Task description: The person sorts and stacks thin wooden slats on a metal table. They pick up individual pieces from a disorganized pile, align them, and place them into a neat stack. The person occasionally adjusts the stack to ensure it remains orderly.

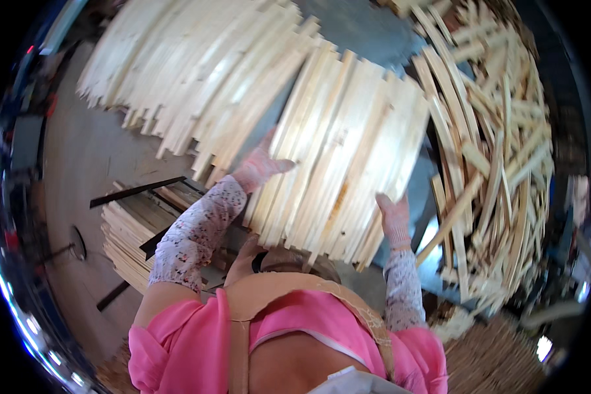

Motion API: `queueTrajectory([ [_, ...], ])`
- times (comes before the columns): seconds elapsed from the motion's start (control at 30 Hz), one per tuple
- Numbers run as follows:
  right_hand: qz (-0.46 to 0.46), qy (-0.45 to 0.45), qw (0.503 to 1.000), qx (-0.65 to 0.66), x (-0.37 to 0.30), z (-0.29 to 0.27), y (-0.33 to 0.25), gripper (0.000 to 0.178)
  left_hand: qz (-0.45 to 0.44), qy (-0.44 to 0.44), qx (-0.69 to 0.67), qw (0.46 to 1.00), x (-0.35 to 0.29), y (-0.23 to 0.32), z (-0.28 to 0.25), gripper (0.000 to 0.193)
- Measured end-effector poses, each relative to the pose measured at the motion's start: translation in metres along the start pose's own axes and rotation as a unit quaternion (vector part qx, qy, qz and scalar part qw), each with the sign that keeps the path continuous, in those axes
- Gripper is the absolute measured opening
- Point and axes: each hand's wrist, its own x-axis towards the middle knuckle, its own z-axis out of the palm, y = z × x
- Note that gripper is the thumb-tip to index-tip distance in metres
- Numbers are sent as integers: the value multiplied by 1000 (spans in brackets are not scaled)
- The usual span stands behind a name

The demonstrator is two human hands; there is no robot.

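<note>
A row of pale wooden strips (345, 157), lying side by side with uneven ends, spans the space between my two hands. My left hand (261, 165) grips its left edge, thumb on top and the other fingers mostly hidden beside or under the wood. At the lower right edge, my right hand (394, 218) holds the same row, its thumb lying over the outer strip. Both hands appear gloved, and flowered sleeves cover my forearms. A wider row of similar strips (197, 72) lies to the upper left, its nearest end close to my left hand.
A tangled heap of loose wooden offcuts (499, 164) fills the right side. Below my left forearm stands a stack of boards (128, 240) beside dark metal bars (138, 190). A grey work surface (368, 29) shows beyond the rows.
</note>
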Motion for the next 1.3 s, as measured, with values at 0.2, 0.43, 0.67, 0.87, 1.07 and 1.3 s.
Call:
queueTrajectory([
  [0.2,-61,-35,971,230,37,63,-92,77,174,9,-8,985,11,56,-102,120],
  [0.43,-138,-63,968,198,67,269,-229,83,194,32,18,980,-2,141,-345,110],
  [0.67,-89,-89,942,310,100,428,-271,92,169,98,129,972,25,137,-517,111],
  [0.87,-188,-111,959,182,117,479,-272,97,158,102,53,981,14,139,-545,110],
  [1.07,-170,-119,978,-26,145,512,-200,120,43,185,287,939,61,130,-562,100],
  [1.3,-99,-261,903,-326,149,483,-249,129,-44,293,422,857,108,86,-553,94],
])
